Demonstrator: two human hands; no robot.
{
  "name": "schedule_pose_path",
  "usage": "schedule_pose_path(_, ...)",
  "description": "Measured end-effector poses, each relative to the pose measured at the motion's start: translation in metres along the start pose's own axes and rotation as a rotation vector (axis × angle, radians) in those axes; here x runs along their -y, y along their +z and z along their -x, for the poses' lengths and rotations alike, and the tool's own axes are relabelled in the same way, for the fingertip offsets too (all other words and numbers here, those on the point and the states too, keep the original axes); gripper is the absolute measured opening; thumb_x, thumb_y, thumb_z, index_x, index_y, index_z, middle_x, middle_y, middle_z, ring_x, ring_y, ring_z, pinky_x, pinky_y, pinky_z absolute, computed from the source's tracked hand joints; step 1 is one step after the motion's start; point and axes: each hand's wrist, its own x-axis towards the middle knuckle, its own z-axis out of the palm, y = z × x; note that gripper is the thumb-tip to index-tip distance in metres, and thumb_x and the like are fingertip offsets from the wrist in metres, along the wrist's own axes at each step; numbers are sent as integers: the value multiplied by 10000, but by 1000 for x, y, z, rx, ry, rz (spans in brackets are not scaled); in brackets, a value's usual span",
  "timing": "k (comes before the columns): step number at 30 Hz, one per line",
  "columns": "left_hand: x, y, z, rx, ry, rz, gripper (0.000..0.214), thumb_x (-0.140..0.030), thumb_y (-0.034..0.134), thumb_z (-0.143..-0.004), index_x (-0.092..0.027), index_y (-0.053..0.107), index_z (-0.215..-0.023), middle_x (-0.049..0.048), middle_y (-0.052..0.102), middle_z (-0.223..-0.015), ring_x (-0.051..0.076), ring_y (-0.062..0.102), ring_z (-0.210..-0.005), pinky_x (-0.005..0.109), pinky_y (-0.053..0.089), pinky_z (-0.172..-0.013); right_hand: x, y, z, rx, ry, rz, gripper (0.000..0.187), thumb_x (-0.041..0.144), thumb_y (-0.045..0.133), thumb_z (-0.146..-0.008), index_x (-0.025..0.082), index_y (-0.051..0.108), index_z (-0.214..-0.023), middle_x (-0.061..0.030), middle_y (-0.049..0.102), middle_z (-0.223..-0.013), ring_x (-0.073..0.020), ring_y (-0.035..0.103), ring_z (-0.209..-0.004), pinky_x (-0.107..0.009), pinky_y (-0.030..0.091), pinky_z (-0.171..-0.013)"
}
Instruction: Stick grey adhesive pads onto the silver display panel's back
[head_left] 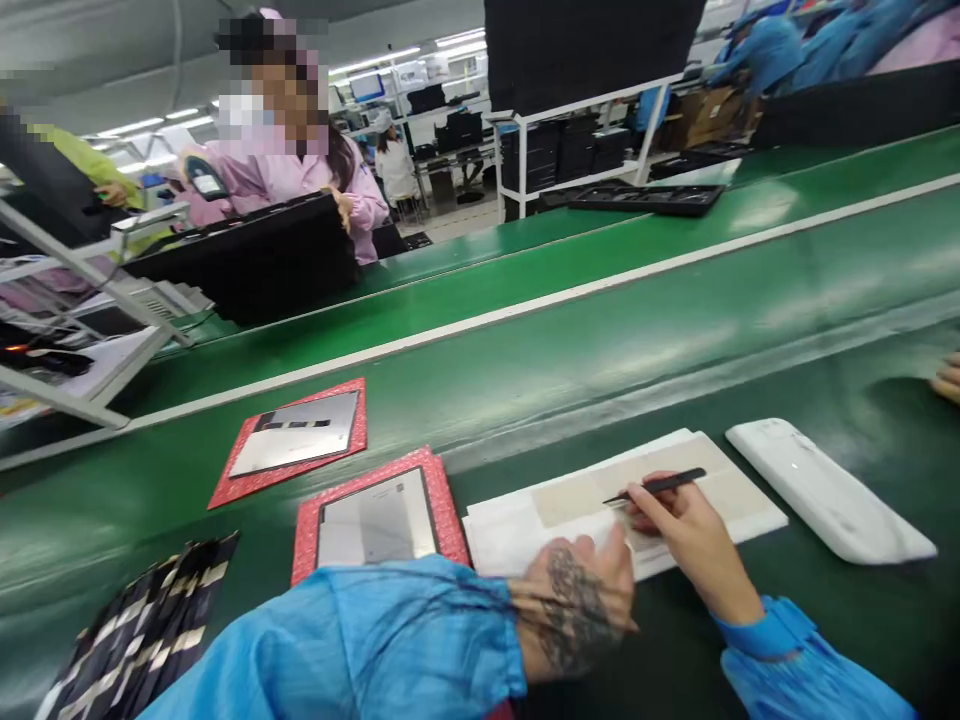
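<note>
My right hand (686,535) pinches the black tweezers (675,482) over the white sheets (502,530); my left hand (581,605) blurs at their near edge, its grip unclear

tweezers (679,481) matt; sheets (562,508) papery, smooth; panels (377,522) glossy, metallic; sleeves (420,630) crinkled cloth

On the far green belt (480,290), flat black trays (682,200); behind a black bin (270,260), a pink-clad co-worker (274,172).
</note>
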Motion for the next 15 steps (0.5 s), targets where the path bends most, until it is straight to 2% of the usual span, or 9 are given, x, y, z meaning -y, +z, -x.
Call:
schedule_pose_path(2, 7, 3, -13, 83, -18, 4, 685, -499, 506, -933, -31, 415, -1425, 208, 381, -1498, 282, 630, -1020, 345, 565, -707, -4, -2, 0, 36, 45, 18, 444, 503, 862, -487, 219, 611, -717, 7, 666, -592, -205, 673, -556, -297, 597, -479)
schedule_pose_path(4, 16, 5, -19, 150, -36, 34, 743, -512, 518, -922, -61, 332, -1481, 172, 301, -1549, 291, 603, -1063, 367, 562, -756, -6, -5, 0, 68, 49, 49, 458, 554, 830, -535, 230, 588, -749, 19, 657, -617, -198, 668, -591, -318, 611, -534)
schedule_pose_path(7, 23, 13, -18, 197, -32, 89, 804, -514, 583, -885, -105, 284, -1510, 147, 295, -1554, 285, 596, -1059, 360, 546, -780, -7, -7, 2, 122, 6, 108, 412, 574, 753, -663, 235, 570, -810, 13, 650, -666, -196, 661, -639, -331, 608, -596)
schedule_pose_path(11, 24, 33, -11, 125, -75, 127, 762, -553, 536, -897, -211, 275, -1526, 91, 310, -1556, 289, 591, -1093, 357, 513, -833, -11, -9, 3, 150, -10, 140, 338, 524, 704, -754, 228, 570, -846, 3, 659, -696, -182, 641, -632, -324, 572, -635)
schedule_pose_path(15, 25, 51, -8, 112, -99, 173, 753, -550, 521, -895, -288, 223, -1534, 33, 261, -1579, 313, 577, -1115, 397, 501, -833, -13, -10, 1, 151, 1, 125, 337, 516, 716, -742, 221, 582, -832, 0, 665, -697, -182, 641, -645, -311, 546, -633)
